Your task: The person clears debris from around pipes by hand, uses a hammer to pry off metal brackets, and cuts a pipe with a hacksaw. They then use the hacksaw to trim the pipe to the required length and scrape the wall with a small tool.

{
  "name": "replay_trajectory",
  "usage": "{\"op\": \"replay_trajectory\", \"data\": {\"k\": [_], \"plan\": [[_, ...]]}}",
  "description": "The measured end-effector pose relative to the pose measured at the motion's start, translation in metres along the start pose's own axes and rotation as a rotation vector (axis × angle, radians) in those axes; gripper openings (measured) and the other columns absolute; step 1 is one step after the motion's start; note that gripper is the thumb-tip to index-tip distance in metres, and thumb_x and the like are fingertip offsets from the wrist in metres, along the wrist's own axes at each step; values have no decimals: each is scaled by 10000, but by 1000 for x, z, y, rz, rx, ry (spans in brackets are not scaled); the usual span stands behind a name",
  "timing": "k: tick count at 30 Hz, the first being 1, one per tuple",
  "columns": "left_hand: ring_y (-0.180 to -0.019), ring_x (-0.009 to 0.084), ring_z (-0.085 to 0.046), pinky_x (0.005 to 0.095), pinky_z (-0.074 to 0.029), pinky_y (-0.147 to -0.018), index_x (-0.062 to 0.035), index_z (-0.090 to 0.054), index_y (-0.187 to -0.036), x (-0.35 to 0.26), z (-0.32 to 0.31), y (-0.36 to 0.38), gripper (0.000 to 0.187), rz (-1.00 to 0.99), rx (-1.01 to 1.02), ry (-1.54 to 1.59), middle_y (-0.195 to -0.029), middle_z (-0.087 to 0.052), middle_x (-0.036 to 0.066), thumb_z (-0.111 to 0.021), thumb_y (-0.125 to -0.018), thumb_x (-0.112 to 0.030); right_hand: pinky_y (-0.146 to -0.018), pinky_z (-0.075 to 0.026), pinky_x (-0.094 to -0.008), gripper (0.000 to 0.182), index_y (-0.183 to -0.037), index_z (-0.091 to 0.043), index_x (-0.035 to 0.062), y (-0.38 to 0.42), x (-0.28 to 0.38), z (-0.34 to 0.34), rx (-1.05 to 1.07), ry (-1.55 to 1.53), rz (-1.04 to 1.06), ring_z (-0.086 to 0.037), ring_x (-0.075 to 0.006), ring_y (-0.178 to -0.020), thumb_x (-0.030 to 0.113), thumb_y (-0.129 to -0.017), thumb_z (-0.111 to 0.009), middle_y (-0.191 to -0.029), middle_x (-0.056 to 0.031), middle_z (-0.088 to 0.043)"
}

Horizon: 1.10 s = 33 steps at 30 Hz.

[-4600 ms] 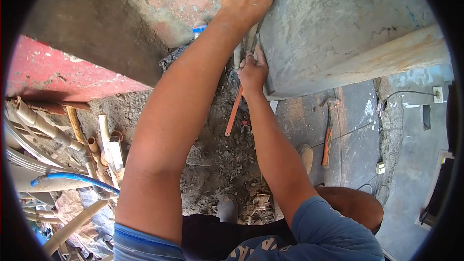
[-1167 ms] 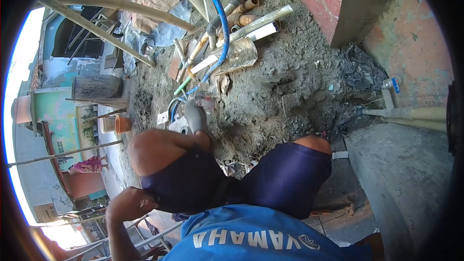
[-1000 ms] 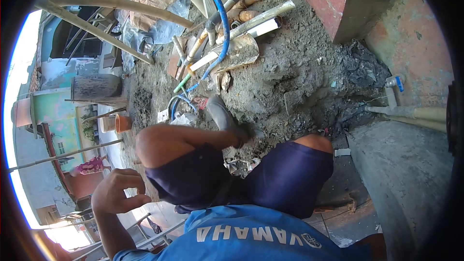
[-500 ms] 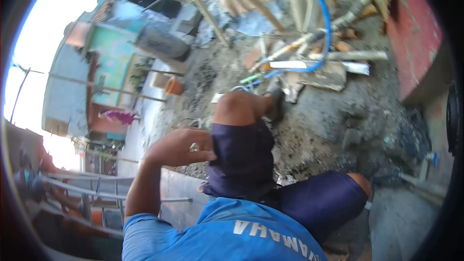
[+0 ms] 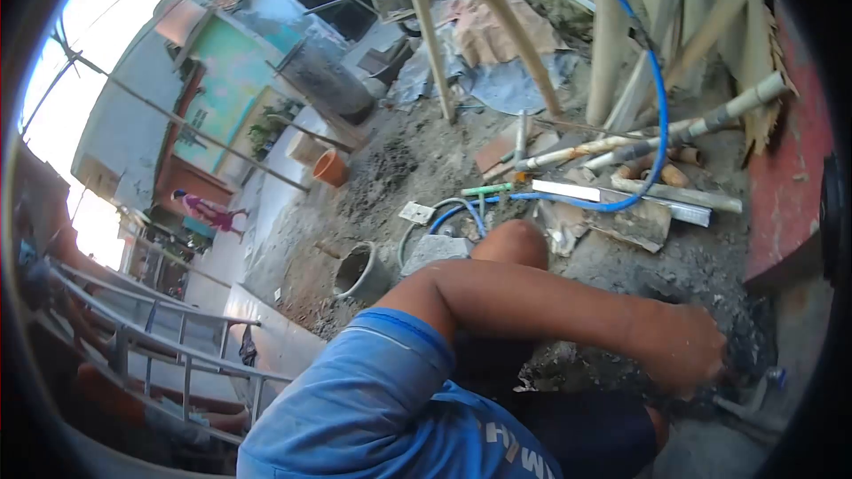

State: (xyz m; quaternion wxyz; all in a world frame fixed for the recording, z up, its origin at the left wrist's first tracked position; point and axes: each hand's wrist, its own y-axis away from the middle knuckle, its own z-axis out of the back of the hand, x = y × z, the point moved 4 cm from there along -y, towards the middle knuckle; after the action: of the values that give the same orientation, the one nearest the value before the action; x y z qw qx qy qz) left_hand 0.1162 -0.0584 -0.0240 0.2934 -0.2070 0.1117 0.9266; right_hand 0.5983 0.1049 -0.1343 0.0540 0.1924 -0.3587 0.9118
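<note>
Stretched across my body to the right, my left hand [image 5: 690, 348] is low over the dark, wet ground beside the red wall. Its fingers are curled and closed; what they hold, if anything, is hidden beneath the hand. Crumpled dark plastic [image 5: 753, 328] lies just past the knuckles. Close below on the right is a pipe fitting [image 5: 761, 390] with a blue end. My right hand is out of view.
A blue hose [image 5: 663, 115] curves over pipes and boards. Wooden poles [image 5: 510, 27] stand ahead. A round pipe opening [image 5: 359, 268], an orange pot [image 5: 330, 168] and a metal ladder [image 5: 186, 355] are left. A distant person [image 5: 209, 211] walks on the paving.
My left hand has swung from beside my knee on the left across to the right, down near the ground. The view has shifted, and more of the left-side ground shows.
</note>
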Motion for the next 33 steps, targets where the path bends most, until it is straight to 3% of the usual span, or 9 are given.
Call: {"op": "replay_trajectory", "data": {"k": [4,7,9,11,14,19,21,25,33], "plan": [[-804,381,-628,473,-496,-710,2,-592,-910,35,9,-44,240,-178,-100,212,-827,-622,168,-713,-782,-161,-634,-461,-348,324,-1183,-535,-40,47,-29,172,-423,297,-230,-596,-268,-758,202,-986,-450,-883,-166,-584],[-721,276,-616,375,-481,-671,-10,-599,-825,68,1,-90,173,-226,-115,336,-776,-623,133,-730,-789,-117,-623,-464,-346,321,-1182,-533,-41,103,81,262,-885,566,-355,-597,-267,-747,200,-986,-450,-873,-164,-584],[-696,235,-603,348,-477,-663,-12,-599,-812,77,-24,-122,171,-264,-85,409,-762,-619,124,-732,-797,-118,-620,-465,-346,320,-1181,-533,-41,145,137,294,-1012,719,-346,-598,-266,-743,199,-986,-450,-870,-164,-584],[-646,186,-560,328,-461,-628,-8,-592,-812,91,-52,-151,183,-294,-166,456,-712,-594,108,-728,-813,-130,-549,-391,-277,337,-1194,-508,-60,174,187,276,-565,-824,110,-491,-168,-640,208,-1004,-430,-802,-116,-525],[-618,176,-550,329,-453,-601,-1,-583,-807,84,-86,-178,184,-160,-80,568,-670,-579,103,-716,-820,-126,-484,-315,-232,352,-1221,-498,-61,186,271,213,-270,-448,-147,-395,-88,-567,217,-1018,-424,-695,-38,-469],[-610,231,-569,359,-465,-608,6,-588,-801,88,-124,-195,205,-191,-191,603,-669,-592,130,-720,-806,-151,-499,-425,-263,368,-1315,-505,-3,166,285,119,572,-305,-552,-520,-84,-532,160,-997,-417,-649,-23,-535],[-667,308,-616,388,-482,-645,12,-594,-810,101,-128,-206,175,-172,-293,524,-714,-621,168,-699,-791,-126,-517,-444,-285,351,-1295,-521,18,182,262,83,693,-326,-697,-534,-98,-539,173,-995,-428,-640,-34,-528],[-765,370,-641,411,-494,-705,21,-596,-846,141,-127,-233,143,-69,-383,384,-781,-643,201,-661,-783,-90,-531,-451,-295,321,-1234,-537,-8,226,221,45,866,-349,-643,-539,-115,-537,176,-996,-425,-650,-45,-539],[-921,383,-638,434,-486,-797,14,-615,-920,132,-151,-188,153,-292,83,160,-918,-657,213,-645,-797,-73,-569,-479,-325,324,-1222,-506,-32,301,169,8,1087,-384,-759,-584,-140,-580,171,-979,-436,-689,-83,-587]]}}
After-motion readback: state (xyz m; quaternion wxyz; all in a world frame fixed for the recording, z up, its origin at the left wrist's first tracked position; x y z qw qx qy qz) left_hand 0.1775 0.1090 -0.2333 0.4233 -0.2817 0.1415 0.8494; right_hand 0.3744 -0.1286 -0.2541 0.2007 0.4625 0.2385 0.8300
